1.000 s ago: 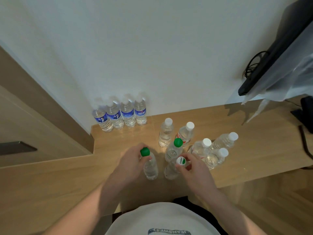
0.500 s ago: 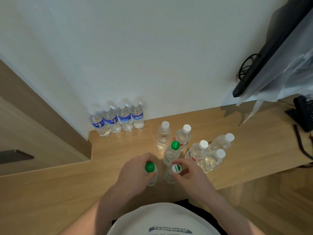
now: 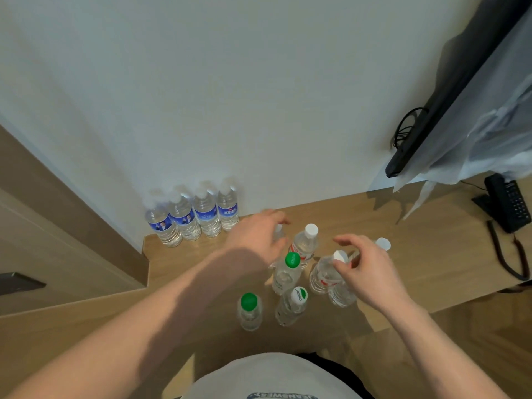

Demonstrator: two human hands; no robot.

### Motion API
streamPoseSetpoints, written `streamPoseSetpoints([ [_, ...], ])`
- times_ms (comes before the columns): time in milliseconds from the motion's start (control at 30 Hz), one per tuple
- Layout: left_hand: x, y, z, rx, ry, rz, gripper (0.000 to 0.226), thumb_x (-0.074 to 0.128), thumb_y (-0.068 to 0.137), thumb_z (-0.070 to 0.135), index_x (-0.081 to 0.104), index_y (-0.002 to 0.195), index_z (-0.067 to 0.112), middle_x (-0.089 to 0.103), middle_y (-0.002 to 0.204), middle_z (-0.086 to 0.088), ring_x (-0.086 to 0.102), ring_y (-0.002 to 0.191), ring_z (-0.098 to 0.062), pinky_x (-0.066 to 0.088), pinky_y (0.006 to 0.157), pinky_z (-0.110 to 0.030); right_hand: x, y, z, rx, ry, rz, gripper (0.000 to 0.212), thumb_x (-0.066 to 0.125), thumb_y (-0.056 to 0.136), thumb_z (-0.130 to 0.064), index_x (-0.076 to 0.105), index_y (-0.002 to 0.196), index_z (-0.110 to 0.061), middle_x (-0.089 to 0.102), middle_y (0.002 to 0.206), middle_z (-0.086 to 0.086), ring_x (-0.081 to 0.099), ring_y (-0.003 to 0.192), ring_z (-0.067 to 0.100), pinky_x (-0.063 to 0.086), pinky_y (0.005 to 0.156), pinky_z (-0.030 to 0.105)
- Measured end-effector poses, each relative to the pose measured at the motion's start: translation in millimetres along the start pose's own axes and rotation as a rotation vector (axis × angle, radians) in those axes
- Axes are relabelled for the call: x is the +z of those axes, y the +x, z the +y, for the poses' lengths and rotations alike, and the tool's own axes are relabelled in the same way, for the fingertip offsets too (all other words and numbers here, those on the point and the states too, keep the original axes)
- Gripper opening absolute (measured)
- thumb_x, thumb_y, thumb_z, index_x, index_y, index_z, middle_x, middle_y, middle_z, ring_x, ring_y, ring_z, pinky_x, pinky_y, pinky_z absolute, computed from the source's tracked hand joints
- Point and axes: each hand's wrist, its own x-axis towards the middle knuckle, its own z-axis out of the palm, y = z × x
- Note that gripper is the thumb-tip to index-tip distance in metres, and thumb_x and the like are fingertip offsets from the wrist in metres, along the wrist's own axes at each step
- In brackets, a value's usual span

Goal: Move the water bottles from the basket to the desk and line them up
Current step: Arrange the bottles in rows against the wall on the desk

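Several clear water bottles stand in a loose cluster on the wooden desk (image 3: pixel 417 272). My left hand (image 3: pixel 256 234) reaches over the back of the cluster and curls round the top of a white-capped bottle (image 3: pixel 278 229), which it mostly hides. My right hand (image 3: pixel 368 266) has thumb and fingers at the cap of another white-capped bottle (image 3: pixel 339 256). Free in front stand a green-capped bottle (image 3: pixel 249 311), a white-and-green-capped bottle (image 3: pixel 290 306) and a second green-capped one (image 3: pixel 289 269). A red-labelled bottle (image 3: pixel 305 243) stands between my hands. No basket is in view.
Several blue-labelled bottles (image 3: pixel 195 217) stand in a row against the wall at the desk's back left corner. A black telephone (image 3: pixel 509 205) with a coiled cord sits at the right, below a wall screen (image 3: pixel 449 102) draped in plastic. The desk's front edge is close to my body.
Both hands let go of the two front bottles, which now stand near the desk's front edge, and moved back to white-capped bottles farther in the cluster.
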Motion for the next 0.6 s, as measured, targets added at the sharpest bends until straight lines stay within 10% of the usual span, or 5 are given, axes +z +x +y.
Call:
streamPoseSetpoints([
  [233,38,88,41,0.239,0.414,-0.162,0.044,0.069,0.097,0.028,0.059,0.140,0.026,0.062,0.131,-0.003,0.069,0.108,-0.027,0.059,0.084,-0.042,-8,36,7,-0.010,-0.426,-0.240,0.050,0.075,0.096,-0.036,0.062,0.144,-0.033,0.064,0.143,-0.006,0.063,0.126,0.019,0.055,0.099,0.038],
  [600,52,123,33,0.118,0.481,-0.241,0.016,0.065,0.097,0.017,0.069,0.111,0.012,0.072,0.107,-0.008,0.072,0.094,-0.031,0.054,0.071,-0.037,8,75,27,-0.043,-0.425,-0.305,0.020,0.076,0.093,-0.029,0.073,0.112,-0.029,0.075,0.109,-0.005,0.071,0.093,0.018,0.060,0.083,0.038],
])
